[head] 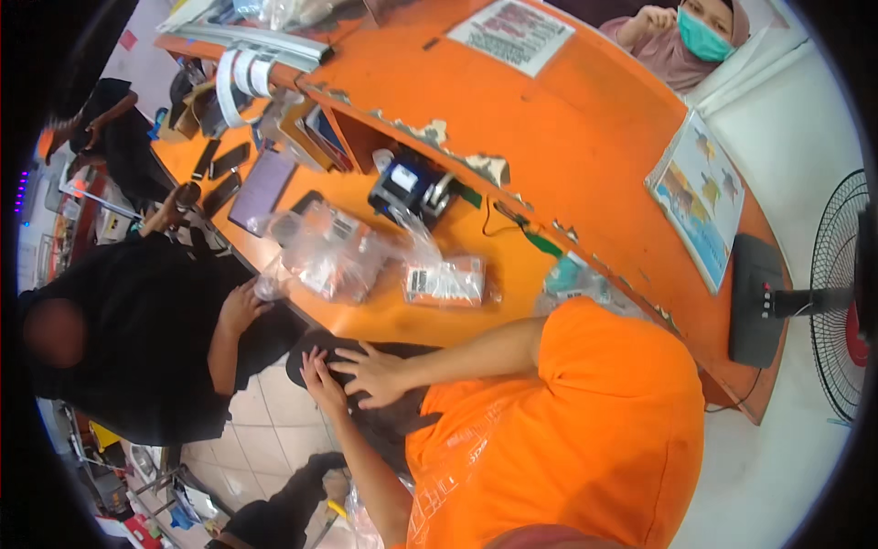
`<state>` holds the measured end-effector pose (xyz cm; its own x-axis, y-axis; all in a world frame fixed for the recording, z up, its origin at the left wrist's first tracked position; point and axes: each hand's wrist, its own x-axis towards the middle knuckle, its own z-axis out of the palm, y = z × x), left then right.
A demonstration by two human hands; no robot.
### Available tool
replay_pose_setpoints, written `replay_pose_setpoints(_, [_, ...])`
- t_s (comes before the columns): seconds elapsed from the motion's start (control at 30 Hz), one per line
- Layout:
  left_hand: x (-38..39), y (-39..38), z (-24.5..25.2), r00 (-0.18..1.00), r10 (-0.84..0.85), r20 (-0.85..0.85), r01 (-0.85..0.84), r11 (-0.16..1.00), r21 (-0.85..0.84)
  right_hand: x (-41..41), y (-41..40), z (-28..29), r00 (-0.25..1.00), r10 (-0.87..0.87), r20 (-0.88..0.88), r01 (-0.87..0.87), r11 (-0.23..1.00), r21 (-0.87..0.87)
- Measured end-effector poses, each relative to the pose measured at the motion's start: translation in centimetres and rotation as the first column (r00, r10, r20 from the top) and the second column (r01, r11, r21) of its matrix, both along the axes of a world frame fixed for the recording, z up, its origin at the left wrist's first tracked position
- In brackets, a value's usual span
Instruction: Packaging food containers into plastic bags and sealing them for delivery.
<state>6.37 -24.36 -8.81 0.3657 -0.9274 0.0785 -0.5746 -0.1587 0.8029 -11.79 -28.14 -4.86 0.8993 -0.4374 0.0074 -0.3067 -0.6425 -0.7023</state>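
My left hand (324,388) and my right hand (376,375) rest close together on my knee, over dark trousers (387,424). Their fingers are spread, and I see nothing held in either. On the orange desk (384,328) beyond them lies a small orange-and-white package (446,281) in clear plastic. Left of it is a clear plastic bag (333,254) with similar labelled packages inside. A black-and-blue device (411,185), possibly a small printer, stands behind these under the raised counter.
A person in black (144,336) sits at the left, one hand touching the plastic bag. Several phones (223,192) and a purple flat item (263,189) lie on the desk. The raised orange counter (583,137) has chipped edges. A fan (840,295) stands right. A masked person (706,34) is behind the counter.
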Motion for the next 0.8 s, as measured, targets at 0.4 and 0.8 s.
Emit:
replay_pose_setpoints(0.4, [-0.1, -1.1, 1.6, 0.953, 0.302, -0.013, -0.278, 0.893, 0.355, -1.2, -1.7, -1.8, 0.753, -0.466, 0.464, 0.266, 0.861, 0.433])
replay_pose_setpoints(0.8, [-4.0, -20.5, 1.8, 0.869, -0.163, 0.468, 0.381, 0.823, -0.421, -4.7, -16.6, 0.1, 0.629, -0.626, 0.460, 0.734, 0.673, -0.088])
